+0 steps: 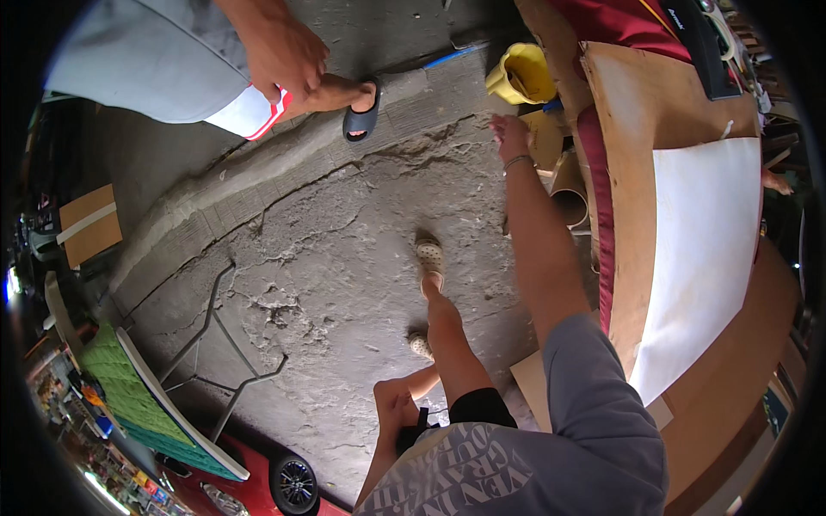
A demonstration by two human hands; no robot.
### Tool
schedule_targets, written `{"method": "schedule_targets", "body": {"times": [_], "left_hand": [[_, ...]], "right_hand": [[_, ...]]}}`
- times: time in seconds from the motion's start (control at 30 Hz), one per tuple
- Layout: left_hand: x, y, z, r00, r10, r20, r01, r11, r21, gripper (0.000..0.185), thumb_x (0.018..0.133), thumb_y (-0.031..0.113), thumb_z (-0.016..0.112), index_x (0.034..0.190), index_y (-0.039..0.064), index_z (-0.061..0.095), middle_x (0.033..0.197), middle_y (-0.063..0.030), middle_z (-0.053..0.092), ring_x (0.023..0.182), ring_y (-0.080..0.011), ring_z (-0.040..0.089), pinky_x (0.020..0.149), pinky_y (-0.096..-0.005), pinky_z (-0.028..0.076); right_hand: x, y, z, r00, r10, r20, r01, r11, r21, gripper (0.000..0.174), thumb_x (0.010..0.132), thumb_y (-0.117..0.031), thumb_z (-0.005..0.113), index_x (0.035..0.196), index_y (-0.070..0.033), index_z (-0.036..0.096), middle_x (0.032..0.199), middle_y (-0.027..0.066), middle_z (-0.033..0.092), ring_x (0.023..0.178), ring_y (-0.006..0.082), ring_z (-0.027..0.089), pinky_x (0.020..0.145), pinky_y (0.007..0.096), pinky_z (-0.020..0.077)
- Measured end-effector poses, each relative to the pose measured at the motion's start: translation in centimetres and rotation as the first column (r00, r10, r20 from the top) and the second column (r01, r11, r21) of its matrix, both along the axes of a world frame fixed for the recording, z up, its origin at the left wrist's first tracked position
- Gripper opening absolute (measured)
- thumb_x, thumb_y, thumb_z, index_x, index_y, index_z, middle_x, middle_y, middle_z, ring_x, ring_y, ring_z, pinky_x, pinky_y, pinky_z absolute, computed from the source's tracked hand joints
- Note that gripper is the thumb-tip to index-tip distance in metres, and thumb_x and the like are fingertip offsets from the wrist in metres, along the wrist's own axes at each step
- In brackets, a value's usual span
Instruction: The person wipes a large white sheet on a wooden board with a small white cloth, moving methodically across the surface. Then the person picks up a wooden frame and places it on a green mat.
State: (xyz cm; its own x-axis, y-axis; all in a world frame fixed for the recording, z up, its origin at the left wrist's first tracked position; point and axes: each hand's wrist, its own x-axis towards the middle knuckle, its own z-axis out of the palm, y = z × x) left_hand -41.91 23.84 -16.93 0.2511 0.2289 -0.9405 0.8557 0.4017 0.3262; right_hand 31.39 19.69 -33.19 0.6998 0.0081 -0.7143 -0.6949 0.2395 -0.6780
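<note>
My right hand point(510, 134) reaches forward over the floor, a thin bracelet at its wrist. Its fingers look loosely bent and a little apart, with nothing visible in them. Nearest to it are a yellow scalloped bucket point(510, 93), a cardboard piece point(543, 138) and a wide cardboard tube point(569, 200), with which I see no contact. Low in the picture, my left hand point(399, 411) is by my bent left leg; its fingers and palm are partly hidden.
Wooden boards point(635, 122) and a white sheet point(700, 258) stand at right. Another person's hand point(290, 61) hangs above a dark slide sandal point(362, 116). Cracked concrete point(335, 258) meets a raised curb point(303, 168). A metal-legged frame point(213, 303) and red car point(258, 464) are at left.
</note>
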Motion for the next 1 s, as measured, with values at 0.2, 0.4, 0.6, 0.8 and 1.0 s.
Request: {"method": "schedule_targets", "body": {"times": [0.2, 0.4, 0.6, 0.8, 1.0], "left_hand": [[3.1, 4.0, 2.1, 0.988, 0.063, -0.144, -0.066, 0.998, -0.016, 0.045, 0.107, 0.04, 0.055, 0.124, 0.002, 0.071, 0.118, -0.0094, 0.075, 0.109, -0.0193, 0.07, 0.093, -0.0339, 0.051], [4.8, 7.1, 4.7, 0.977, 0.174, -0.123, -0.175, 0.984, -0.003, 0.049, 0.105, 0.046, 0.057, 0.128, 0.005, 0.069, 0.12, -0.0083, 0.074, 0.111, -0.0191, 0.069, 0.091, -0.0362, 0.051], [3.1, 9.9, 7.5, 0.969, 0.228, -0.099, -0.224, 0.973, 0.054, 0.043, 0.107, 0.041, 0.054, 0.128, 0.006, 0.069, 0.12, -0.0085, 0.074, 0.114, -0.02, 0.069, 0.094, -0.0359, 0.05], [-2.5, 12.0, 6.1, 0.984, 0.178, -0.009, -0.177, 0.982, 0.065, 0.041, 0.106, 0.04, 0.053, 0.128, 0.009, 0.068, 0.122, -0.009, 0.073, 0.113, -0.0219, 0.069, 0.093, -0.0403, 0.05], [-8.5, 12.8, 7.3, 0.997, 0.075, -0.025, -0.069, 0.98, 0.184, 0.048, 0.106, 0.042, 0.05, 0.119, 0.002, 0.073, 0.108, -0.0103, 0.076, 0.105, -0.0211, 0.071, 0.097, -0.0367, 0.053]], "right_hand": [[7.1, -2.1, -0.9, 0.925, -0.357, 0.131, 0.356, 0.934, 0.037, 0.025, 0.099, -0.02, 0.053, 0.114, -0.002, 0.061, 0.105, 0.0116, 0.074, 0.082, 0.0251, 0.071, 0.06, 0.0348, 0.0508], [-6.3, -1.5, -1.0, 0.971, 0.191, 0.147, -0.182, 0.981, -0.069, 0.029, 0.103, -0.031, 0.055, 0.116, -0.007, 0.066, 0.1, 0.0077, 0.073, 0.081, 0.0162, 0.068, 0.07, 0.0345, 0.0531], [-25.2, -0.5, 5.2, 0.764, 0.549, -0.338, -0.627, 0.756, -0.189, 0.033, 0.102, -0.026, 0.057, 0.126, -0.004, 0.065, 0.104, 0.0087, 0.075, 0.077, 0.0167, 0.069, 0.063, 0.0314, 0.0511], [-33.1, -4.7, 1.9, 0.676, 0.661, -0.326, -0.736, 0.624, -0.261, 0.031, 0.103, -0.029, 0.058, 0.122, -0.006, 0.066, 0.106, 0.0087, 0.074, 0.083, 0.0162, 0.071, 0.064, 0.0289, 0.0512], [-35.1, -7.5, 3.5, 0.14, 0.977, -0.163, -0.513, -0.07, -0.856, 0.024, 0.098, -0.029, 0.058, 0.102, -0.007, 0.064, 0.083, 0.0136, 0.07, 0.076, 0.0354, 0.067, 0.066, 0.0489, 0.0547]]}}
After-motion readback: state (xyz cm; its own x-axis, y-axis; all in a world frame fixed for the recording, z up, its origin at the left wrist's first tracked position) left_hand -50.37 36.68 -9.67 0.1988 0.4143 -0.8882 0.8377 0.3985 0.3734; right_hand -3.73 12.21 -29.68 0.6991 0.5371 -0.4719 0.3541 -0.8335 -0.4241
